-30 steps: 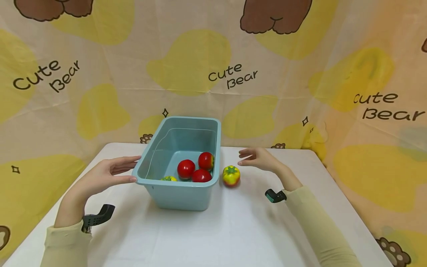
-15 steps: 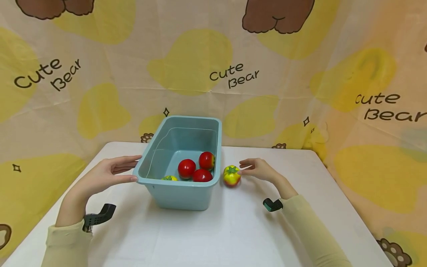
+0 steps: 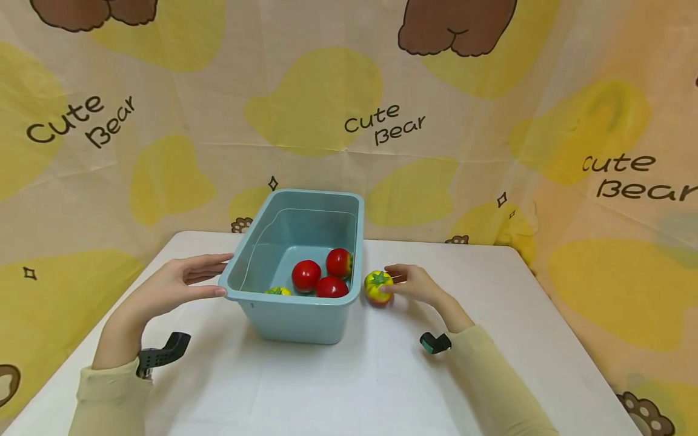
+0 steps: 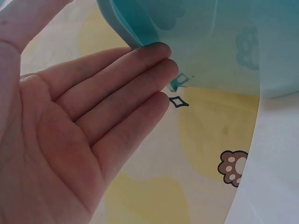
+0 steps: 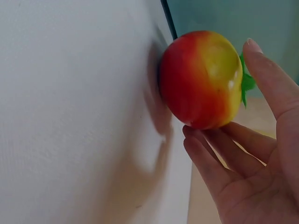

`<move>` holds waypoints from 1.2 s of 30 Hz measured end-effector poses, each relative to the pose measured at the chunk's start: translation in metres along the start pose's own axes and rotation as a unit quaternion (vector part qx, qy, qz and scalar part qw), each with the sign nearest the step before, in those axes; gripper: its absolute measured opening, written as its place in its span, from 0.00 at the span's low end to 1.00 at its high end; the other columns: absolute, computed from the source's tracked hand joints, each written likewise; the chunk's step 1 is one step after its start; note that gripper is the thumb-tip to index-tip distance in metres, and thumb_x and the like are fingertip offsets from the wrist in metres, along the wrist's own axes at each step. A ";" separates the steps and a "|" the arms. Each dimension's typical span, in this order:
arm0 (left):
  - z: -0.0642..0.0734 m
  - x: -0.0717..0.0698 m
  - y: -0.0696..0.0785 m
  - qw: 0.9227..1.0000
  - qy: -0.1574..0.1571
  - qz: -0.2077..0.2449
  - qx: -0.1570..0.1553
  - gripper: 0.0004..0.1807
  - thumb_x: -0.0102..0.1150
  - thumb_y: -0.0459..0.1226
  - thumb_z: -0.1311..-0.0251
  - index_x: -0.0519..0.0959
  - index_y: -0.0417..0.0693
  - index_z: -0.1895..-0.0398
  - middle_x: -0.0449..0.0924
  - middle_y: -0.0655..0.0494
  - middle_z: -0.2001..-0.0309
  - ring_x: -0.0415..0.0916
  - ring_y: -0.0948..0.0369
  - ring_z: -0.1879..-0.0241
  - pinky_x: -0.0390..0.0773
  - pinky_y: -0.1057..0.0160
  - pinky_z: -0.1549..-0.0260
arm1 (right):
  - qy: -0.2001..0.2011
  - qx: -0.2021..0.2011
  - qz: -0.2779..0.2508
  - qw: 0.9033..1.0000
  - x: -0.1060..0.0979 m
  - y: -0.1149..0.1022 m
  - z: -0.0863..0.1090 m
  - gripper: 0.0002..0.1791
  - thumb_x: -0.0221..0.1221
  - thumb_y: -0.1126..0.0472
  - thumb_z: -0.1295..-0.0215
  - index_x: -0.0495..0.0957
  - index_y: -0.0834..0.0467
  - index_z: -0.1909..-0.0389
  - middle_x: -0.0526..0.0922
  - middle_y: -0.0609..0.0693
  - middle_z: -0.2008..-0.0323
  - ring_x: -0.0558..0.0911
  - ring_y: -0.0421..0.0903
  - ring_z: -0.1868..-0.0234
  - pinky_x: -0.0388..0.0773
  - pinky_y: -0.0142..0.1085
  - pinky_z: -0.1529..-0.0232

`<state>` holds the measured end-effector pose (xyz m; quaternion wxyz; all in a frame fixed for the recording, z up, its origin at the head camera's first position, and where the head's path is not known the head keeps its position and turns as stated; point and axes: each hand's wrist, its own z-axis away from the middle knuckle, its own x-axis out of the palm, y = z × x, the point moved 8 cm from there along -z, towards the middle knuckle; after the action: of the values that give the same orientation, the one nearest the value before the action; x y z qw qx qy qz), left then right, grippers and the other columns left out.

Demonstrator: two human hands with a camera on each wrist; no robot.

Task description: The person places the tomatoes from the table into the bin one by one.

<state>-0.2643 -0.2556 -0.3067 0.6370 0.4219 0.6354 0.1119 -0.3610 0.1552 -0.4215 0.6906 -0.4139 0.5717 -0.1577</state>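
Observation:
Right of the blue plastic bin (image 3: 305, 321), a red-and-yellow tomato (image 3: 374, 286) with green leaves on top rests on the white table. My right hand (image 3: 418, 286) is at its right side. In the right wrist view, the fingertips (image 5: 194, 135) are right at the tomato (image 5: 201, 81), while the thumb (image 5: 268, 77) stands apart near the leaves. My left hand (image 3: 163, 289) has straight fingers and thumb at the bin's left rim; the left wrist view shows the fingers (image 4: 140, 70) extended against the bin (image 4: 215, 51).
Inside the bin lie three red tomatoes (image 3: 306, 276) and a yellow-topped one (image 3: 279, 291), partly hidden by the near wall. A patterned cloth (image 3: 305, 109) hangs behind the white table (image 3: 305, 387).
My right hand has moved left and nearer, from beside the lone tomato to right at it. The left hand stays at the bin's rim, and the bin has not moved.

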 end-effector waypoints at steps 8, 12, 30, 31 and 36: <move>0.000 0.000 0.000 1.000 -0.001 0.000 -0.003 0.33 0.66 0.44 0.44 0.68 0.57 0.34 0.76 0.53 0.41 0.72 0.80 0.48 0.72 0.78 0.53 | 0.010 -0.003 0.007 1.000 0.010 0.003 -0.003 0.35 0.68 0.47 0.48 0.74 0.59 0.41 0.80 0.55 0.47 0.81 0.50 0.51 0.78 0.41 0.48; 0.000 0.000 0.000 1.000 -0.001 0.000 -0.001 0.33 0.66 0.44 0.44 0.68 0.58 0.34 0.76 0.53 0.41 0.72 0.80 0.47 0.72 0.78 0.53 | 0.013 0.005 0.007 1.000 0.014 0.004 -0.004 0.35 0.69 0.46 0.49 0.74 0.57 0.41 0.80 0.53 0.47 0.80 0.49 0.52 0.79 0.39 0.50; 0.000 0.001 0.000 1.000 -0.004 0.007 -0.001 0.33 0.66 0.44 0.45 0.69 0.57 0.34 0.76 0.53 0.41 0.72 0.79 0.47 0.72 0.78 0.52 | 0.024 0.041 -0.006 0.999 0.020 0.009 -0.002 0.34 0.69 0.46 0.49 0.74 0.53 0.40 0.80 0.50 0.47 0.79 0.48 0.52 0.79 0.38 0.52; 0.000 0.001 0.000 1.000 -0.004 0.007 0.000 0.33 0.66 0.44 0.45 0.69 0.57 0.34 0.76 0.53 0.41 0.72 0.79 0.47 0.72 0.78 0.52 | 0.024 0.041 -0.006 0.999 0.020 0.009 -0.002 0.34 0.69 0.46 0.49 0.74 0.53 0.40 0.80 0.50 0.47 0.79 0.48 0.52 0.79 0.38 0.52; -0.001 0.000 0.000 1.000 -0.004 0.007 0.004 0.33 0.67 0.44 0.45 0.69 0.57 0.34 0.76 0.53 0.41 0.72 0.79 0.47 0.72 0.78 0.52 | 0.024 0.043 -0.014 0.999 0.020 0.008 0.000 0.34 0.69 0.46 0.49 0.74 0.53 0.41 0.79 0.50 0.47 0.79 0.48 0.52 0.79 0.38 0.51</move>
<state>-0.2650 -0.2554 -0.3066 0.6371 0.4290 0.6304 0.1122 -0.3570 0.1469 -0.4407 0.6918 -0.3877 0.5748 -0.2018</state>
